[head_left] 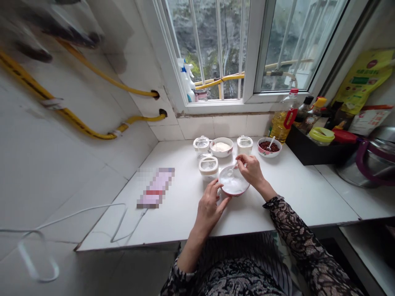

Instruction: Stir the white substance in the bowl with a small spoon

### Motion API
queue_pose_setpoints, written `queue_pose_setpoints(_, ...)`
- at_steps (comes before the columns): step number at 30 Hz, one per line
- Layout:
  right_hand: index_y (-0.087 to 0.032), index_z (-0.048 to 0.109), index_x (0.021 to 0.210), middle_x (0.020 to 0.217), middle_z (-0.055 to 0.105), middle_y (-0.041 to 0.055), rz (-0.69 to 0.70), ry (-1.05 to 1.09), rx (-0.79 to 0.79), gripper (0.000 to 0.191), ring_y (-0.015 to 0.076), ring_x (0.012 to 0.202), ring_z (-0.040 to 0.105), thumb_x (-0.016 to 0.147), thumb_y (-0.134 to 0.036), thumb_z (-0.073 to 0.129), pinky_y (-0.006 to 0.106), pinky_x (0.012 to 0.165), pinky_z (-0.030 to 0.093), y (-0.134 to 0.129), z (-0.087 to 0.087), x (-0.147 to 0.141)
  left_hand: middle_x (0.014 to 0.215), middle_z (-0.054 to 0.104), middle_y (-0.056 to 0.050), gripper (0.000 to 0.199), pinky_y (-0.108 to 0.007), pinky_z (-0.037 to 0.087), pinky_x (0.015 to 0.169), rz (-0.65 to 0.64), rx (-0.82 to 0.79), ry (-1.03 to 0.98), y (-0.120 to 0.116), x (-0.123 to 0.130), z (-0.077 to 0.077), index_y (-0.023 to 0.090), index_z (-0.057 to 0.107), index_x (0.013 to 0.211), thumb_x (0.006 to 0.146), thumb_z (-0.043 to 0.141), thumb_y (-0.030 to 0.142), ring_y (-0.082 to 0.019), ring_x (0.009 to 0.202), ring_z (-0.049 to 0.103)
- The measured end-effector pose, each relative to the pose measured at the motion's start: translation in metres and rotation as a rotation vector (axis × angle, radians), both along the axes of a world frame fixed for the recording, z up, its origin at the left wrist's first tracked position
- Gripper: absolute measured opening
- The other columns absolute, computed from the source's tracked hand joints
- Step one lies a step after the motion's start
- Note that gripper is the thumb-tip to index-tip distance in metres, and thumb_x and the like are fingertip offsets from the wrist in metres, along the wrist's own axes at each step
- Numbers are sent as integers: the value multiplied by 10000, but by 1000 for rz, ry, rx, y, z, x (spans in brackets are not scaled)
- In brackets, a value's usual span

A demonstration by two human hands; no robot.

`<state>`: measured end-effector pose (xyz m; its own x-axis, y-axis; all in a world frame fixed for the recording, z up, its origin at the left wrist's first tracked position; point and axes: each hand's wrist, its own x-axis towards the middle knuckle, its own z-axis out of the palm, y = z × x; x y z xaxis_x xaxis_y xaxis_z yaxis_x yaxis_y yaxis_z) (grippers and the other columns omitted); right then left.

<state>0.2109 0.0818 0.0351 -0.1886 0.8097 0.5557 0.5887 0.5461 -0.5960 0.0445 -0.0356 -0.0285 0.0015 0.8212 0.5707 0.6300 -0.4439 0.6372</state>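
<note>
A white bowl (236, 193) with a reddish outside stands on the counter in front of me and holds white, powdery-looking contents. My left hand (211, 201) grips its near left side, thumb and fingers set against the wall. Between the pinched fingers of my right hand (249, 167) is a small white spoon (232, 169), its lower end down in the bowl. Just left of the bowl sits a lidded seasoning jar (208, 167). Behind it are another lidded jar (201, 144), a bowl of pale powder (221, 154) and a third lidded jar (245, 144).
At the back right stands a flowered bowl (269, 154) of dark red contents with a spoon. An oil bottle (282, 117), a black rack (300, 148) of bottles and a steel pot (354, 164) line the right. A blurred phone (156, 189) with a white cable lies left.
</note>
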Motion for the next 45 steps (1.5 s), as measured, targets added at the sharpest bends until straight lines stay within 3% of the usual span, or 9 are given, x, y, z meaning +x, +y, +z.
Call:
queue_pose_setpoints(5,-200,672,791,674,697,13,17,151,-134,165,161,617,619,787,-207,506,270,652,471,3,-1,4,1306,575,-126,322,-314,659,684,-3,-1,11,0,-1,0,226,547,1183,878,650,242,-245,1097,658)
queue_pose_setpoints(9,-196,665,764,631,674,0,11,187,-182,164,153,576,600,759,-200,501,258,600,454,5,-2,5,1310,571,-131,331,-307,656,693,-8,3,14,0,-1,0,219,542,1188,876,652,226,-243,1106,655)
queue_pose_setpoints(16,-223,654,757,692,698,26,-2,-44,56,155,197,711,620,787,-148,522,337,849,456,1,-1,2,1307,584,-121,323,-312,659,687,13,11,15,0,0,0,231,547,1182,877,652,235,-250,1115,658)
queue_pose_setpoints(25,-229,653,773,696,696,24,10,-93,95,168,210,738,620,796,-130,519,352,894,432,-2,-1,3,1307,579,-123,317,-332,662,694,10,-8,-6,0,0,-1,232,547,1185,882,639,240,-250,1100,659)
queue_pose_setpoints(31,-223,647,706,643,686,-2,28,7,-7,153,176,658,618,748,-138,527,349,888,454,1,-6,-3,1306,579,-128,317,-324,660,683,0,7,-1,0,0,-1,228,549,1182,880,644,245,-251,1094,662)
queue_pose_setpoints(37,-202,647,689,531,629,-24,40,384,-316,130,157,539,599,675,-200,518,281,609,485,7,-7,1,1312,577,-128,306,-328,660,689,0,-5,-6,0,0,0,228,551,1176,884,639,254,-249,1100,658)
queue_pose_setpoints(40,-194,633,648,480,604,-34,76,559,-440,89,146,488,576,626,-224,552,272,558,491,11,-6,4,1317,573,-129,314,-330,660,692,-2,-12,-8,1,0,-1,227,547,1181,883,642,257,-249,1103,655)
queue_pose_setpoints(45,-187,641,667,515,650,-6,152,715,-514,104,139,494,590,617,-274,613,276,556,513,13,-2,5,1314,573,-125,318,-318,659,678,-3,-1,1,1,0,-2,234,546,1181,881,647,261,-249,1102,655)
